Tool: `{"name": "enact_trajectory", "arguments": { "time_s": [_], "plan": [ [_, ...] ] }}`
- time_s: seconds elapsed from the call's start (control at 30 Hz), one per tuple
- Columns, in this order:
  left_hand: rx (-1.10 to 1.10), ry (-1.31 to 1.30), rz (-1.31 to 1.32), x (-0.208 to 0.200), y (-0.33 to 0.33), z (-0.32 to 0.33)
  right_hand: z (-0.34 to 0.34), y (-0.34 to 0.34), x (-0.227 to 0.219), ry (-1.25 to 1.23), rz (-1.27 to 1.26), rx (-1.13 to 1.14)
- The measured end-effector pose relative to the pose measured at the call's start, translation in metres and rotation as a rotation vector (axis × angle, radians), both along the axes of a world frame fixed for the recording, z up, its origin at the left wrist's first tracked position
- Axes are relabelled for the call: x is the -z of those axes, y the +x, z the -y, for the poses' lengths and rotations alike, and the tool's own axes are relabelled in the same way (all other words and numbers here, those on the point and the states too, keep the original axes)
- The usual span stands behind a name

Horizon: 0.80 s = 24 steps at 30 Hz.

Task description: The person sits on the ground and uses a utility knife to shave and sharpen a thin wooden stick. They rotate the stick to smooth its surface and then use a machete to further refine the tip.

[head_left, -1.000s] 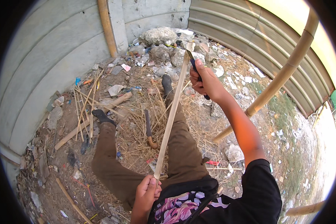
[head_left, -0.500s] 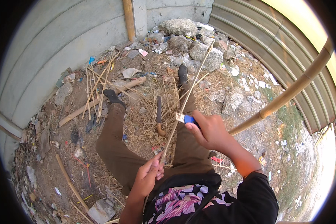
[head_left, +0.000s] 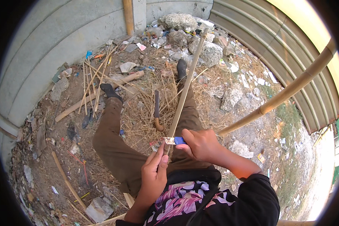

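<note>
While pinching 1 strip point(head_left: 188, 84) in nearly closed fingers point(head_left: 157, 155) of left hand point(head_left: 153, 174), gripping 1 knife point(head_left: 180, 140) across it with curled right hand point(head_left: 202, 145). Also 1 machete point(head_left: 157, 109) on straw point(head_left: 168, 98).

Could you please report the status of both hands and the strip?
Left hand gripping the lower part of the strip. Right hand holding a blue knife at the strip. Strip slanting over right leg. Left fingertips close beside knife.

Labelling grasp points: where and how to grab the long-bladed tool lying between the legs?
Probably by its wooden handle, from above on the person's side: its curved end lies toward the body, while the dark blade points away.
</note>
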<state>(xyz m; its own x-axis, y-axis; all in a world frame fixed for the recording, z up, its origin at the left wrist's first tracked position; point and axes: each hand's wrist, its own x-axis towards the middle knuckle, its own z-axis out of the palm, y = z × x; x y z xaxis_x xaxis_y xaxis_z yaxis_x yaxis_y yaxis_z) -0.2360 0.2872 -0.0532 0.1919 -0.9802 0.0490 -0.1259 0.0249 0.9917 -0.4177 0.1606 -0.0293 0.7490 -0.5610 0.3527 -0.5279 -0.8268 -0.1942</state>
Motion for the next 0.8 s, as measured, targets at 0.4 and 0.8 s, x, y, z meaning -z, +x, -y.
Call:
{"name": "enact_trajectory", "arguments": {
  "time_s": [0.4, 0.8],
  "plan": [
    [-0.009, 0.034, 0.062, -0.014, -0.002, 0.001, 0.030, 0.001, -0.007, -0.152, 0.021, 0.117],
    [0.152, 0.071, 0.067, -0.006, -0.014, -0.009, 0.181, -0.091, -0.052, -0.167, 0.193, 0.746]
  ]
}}
